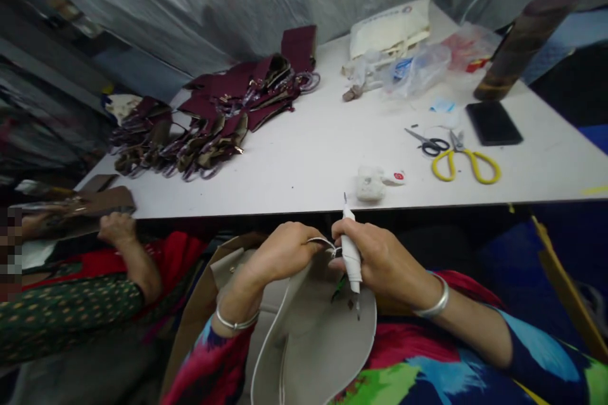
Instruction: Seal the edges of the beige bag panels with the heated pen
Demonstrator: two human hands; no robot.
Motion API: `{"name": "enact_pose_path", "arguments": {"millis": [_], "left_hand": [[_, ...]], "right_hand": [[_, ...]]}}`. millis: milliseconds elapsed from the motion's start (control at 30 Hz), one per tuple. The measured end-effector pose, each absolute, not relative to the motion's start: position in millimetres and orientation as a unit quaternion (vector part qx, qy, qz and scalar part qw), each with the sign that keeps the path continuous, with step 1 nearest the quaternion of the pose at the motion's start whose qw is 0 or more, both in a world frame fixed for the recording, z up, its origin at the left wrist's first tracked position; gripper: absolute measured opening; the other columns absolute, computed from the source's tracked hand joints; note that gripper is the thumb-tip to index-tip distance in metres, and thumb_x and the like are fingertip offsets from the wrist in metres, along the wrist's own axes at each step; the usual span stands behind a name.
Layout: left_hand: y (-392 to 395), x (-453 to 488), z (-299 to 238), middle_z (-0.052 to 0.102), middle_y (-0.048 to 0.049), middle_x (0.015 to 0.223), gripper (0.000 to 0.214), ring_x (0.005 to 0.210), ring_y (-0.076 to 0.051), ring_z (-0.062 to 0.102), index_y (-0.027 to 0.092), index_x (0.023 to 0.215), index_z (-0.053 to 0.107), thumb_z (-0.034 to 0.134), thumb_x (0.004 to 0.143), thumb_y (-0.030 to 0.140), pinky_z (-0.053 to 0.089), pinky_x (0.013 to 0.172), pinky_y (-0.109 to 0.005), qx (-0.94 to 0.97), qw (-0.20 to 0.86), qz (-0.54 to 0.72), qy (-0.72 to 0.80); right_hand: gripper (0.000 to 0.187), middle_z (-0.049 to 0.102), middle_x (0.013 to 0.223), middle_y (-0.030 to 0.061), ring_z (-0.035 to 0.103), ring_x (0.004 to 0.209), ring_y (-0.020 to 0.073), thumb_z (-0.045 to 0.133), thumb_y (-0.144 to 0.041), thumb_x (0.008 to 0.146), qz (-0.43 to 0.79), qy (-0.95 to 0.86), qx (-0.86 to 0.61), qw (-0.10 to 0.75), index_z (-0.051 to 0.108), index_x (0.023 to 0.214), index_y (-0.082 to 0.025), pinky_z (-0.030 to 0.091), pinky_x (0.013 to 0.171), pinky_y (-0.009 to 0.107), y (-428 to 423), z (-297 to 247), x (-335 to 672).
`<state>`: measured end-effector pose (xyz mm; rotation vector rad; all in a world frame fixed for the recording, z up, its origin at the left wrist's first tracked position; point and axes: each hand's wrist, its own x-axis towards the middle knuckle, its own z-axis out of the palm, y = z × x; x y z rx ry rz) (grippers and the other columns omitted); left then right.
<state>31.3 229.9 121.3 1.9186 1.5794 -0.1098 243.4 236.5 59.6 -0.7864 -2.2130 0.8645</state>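
Observation:
My left hand (285, 250) is closed around the upper edge of a beige bag piece (313, 335) that rests on my lap, pinching a metal ring at its top. My right hand (380, 256) grips a white pen-like tool (350, 253) held upright, its thin tip pointing up just below the table's front edge. Both hands meet at the ring, below the white table (323, 145). A silver bangle circles each wrist.
On the table lie maroon bag pieces (213, 120), yellow-handled scissors (468, 161), small black scissors (430, 142), a black phone (494, 123), plastic bags (418, 69), a brown cylinder (522, 44) and a small white item (370, 183). Another person's arm (128, 253) rests at the left.

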Motion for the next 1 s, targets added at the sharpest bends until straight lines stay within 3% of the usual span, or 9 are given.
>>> {"name": "enact_pose_path", "arguments": {"millis": [167, 500, 667, 767, 833, 900, 1000], "left_hand": [[238, 31, 109, 0.082, -0.0059, 0.093, 0.032, 0.085, -0.026, 0.072, 0.023, 0.091, 0.083, 0.052, 0.095, 0.031, 0.048, 0.077, -0.032, 0.724, 0.334, -0.023, 0.603], [240, 22, 89, 0.08, -0.0057, 0.088, 0.032, 0.081, -0.025, 0.071, 0.023, 0.086, 0.082, 0.054, 0.095, 0.034, 0.046, 0.073, -0.031, 0.704, 0.353, -0.038, 0.615], [239, 20, 89, 0.078, -0.0065, 0.084, 0.041, 0.079, -0.025, 0.07, 0.021, 0.081, 0.08, 0.053, 0.099, 0.045, 0.048, 0.076, -0.033, 0.71, 0.339, -0.062, 0.614], [240, 13, 93, 0.075, -0.0077, 0.125, 0.027, 0.112, -0.028, 0.069, 0.024, 0.106, 0.081, 0.061, 0.096, 0.039, 0.049, 0.1, -0.037, 0.752, 0.374, -0.009, 0.543], [243, 7, 96, 0.064, -0.0064, 0.148, 0.045, 0.131, -0.029, 0.061, 0.027, 0.135, 0.07, 0.07, 0.09, 0.034, 0.044, 0.112, -0.039, 0.76, 0.433, 0.024, 0.484], [247, 2, 97, 0.064, -0.0067, 0.148, 0.063, 0.13, -0.029, 0.062, 0.027, 0.147, 0.059, 0.075, 0.086, 0.032, 0.046, 0.112, -0.04, 0.746, 0.479, 0.032, 0.461], [253, 5, 90, 0.071, -0.0061, 0.138, 0.053, 0.122, -0.029, 0.067, 0.025, 0.143, 0.064, 0.067, 0.09, 0.027, 0.048, 0.108, -0.04, 0.727, 0.502, 0.057, 0.464]], "right_hand": [[0.033, 0.068, 0.091, 0.0015, 0.058, 0.075, 0.0178, 0.078, -0.02, 0.088, 0.311, -0.837, -0.313, 0.323, 0.054, 0.11, -0.023, 0.036, 0.069, 0.03, 242, 48, 240], [0.018, 0.066, 0.089, -0.0003, 0.059, 0.075, 0.0146, 0.07, -0.017, 0.092, 0.434, -0.781, -0.301, 0.335, 0.058, 0.104, -0.023, 0.041, 0.068, 0.024, 253, 21, 244], [0.019, 0.06, 0.076, -0.0052, 0.051, 0.061, 0.0104, 0.066, -0.012, 0.085, 0.508, -0.714, -0.317, 0.362, 0.057, 0.098, -0.022, 0.038, 0.059, 0.022, 252, 14, 235], [0.02, 0.063, 0.077, -0.0049, 0.051, 0.06, 0.0096, 0.068, -0.015, 0.084, 0.583, -0.66, -0.312, 0.357, 0.056, 0.098, -0.022, 0.039, 0.056, 0.021, 252, 14, 233], [0.019, 0.07, 0.086, -0.0013, 0.058, 0.066, 0.0115, 0.071, -0.022, 0.087, 0.606, -0.639, -0.302, 0.365, 0.056, 0.099, -0.022, 0.045, 0.06, 0.023, 253, 16, 233], [0.02, 0.073, 0.093, 0.0014, 0.063, 0.072, 0.0135, 0.073, -0.027, 0.09, 0.608, -0.631, -0.296, 0.38, 0.056, 0.099, -0.022, 0.048, 0.065, 0.025, 252, 18, 233], [0.021, 0.074, 0.092, 0.0021, 0.065, 0.073, 0.0146, 0.074, -0.031, 0.091, 0.577, -0.628, -0.326, 0.408, 0.057, 0.099, -0.022, 0.05, 0.065, 0.026, 253, 18, 230]]}}
